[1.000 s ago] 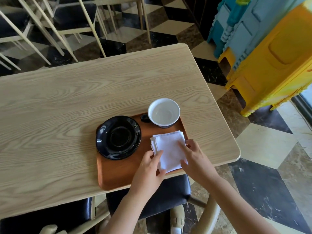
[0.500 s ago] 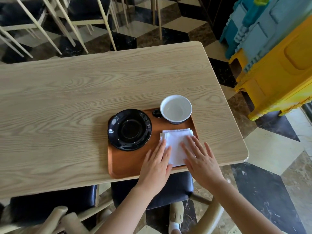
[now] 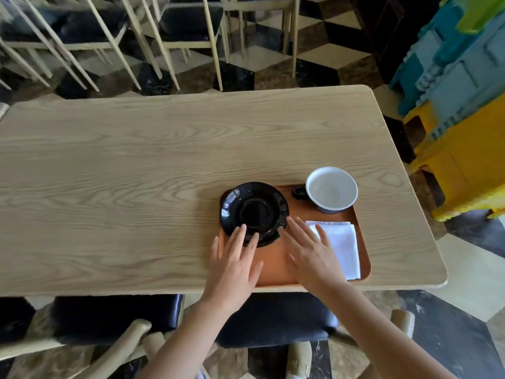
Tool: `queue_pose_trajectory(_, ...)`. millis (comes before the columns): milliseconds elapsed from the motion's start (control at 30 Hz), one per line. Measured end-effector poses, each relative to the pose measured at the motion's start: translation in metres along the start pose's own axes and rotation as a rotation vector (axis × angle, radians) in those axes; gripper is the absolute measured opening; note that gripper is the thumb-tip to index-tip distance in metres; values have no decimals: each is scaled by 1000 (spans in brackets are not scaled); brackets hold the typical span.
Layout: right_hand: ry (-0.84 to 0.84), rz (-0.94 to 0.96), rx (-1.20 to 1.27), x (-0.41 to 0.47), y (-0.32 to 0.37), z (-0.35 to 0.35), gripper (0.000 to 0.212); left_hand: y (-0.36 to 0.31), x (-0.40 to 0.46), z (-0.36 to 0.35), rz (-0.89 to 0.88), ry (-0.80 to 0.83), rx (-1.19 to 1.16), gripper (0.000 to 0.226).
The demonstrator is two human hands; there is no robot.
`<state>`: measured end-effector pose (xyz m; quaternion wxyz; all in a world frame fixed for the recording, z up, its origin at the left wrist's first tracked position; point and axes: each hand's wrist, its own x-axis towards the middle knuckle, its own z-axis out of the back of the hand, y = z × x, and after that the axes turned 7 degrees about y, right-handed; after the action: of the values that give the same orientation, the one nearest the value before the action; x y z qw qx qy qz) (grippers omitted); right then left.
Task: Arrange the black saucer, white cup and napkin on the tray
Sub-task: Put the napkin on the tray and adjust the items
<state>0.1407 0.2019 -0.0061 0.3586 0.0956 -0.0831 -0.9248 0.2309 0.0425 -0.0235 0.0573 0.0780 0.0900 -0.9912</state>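
Moving both hands off napkin point(image 3: 340, 244) toward saucer point(image 3: 254, 212); left hand point(image 3: 232, 272) and right hand point(image 3: 311, 258) fingers spread, holding nothing; napkin's placed.

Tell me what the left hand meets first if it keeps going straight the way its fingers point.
The black saucer: the left hand's fingertips already overlap its near rim, though contact is unclear from above.

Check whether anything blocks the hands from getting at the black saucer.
Nothing visible does. The left hand already has fingertips over the near rim of the saucer, and the right hand lies open beside it, partly over the napkin. The cup stands clear at the tray's far right corner.
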Motion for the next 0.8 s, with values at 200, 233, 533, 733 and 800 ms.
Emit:
queue_pose_trajectory(200,49,38,-18,6,8,-15,44,21,-9,-4,-32,59,8,50)
queue_pose_trajectory(233,48,38,-16,6,8,-15,43,21,-9,-3,-34,61,-10,49)
queue_pose_trajectory(533,25,52,-50,-16,15,-19,43,17,-34,0,-52,32,-33,46)
queue_pose_trajectory(733,17,65,-35,-32,18,-28,46,15,-49,-5,-54,17,-46,47)
queue_pose_trajectory(800,15,61,-31,-33,18,-28,46,14,-50,-6,-55,19,-49,47)
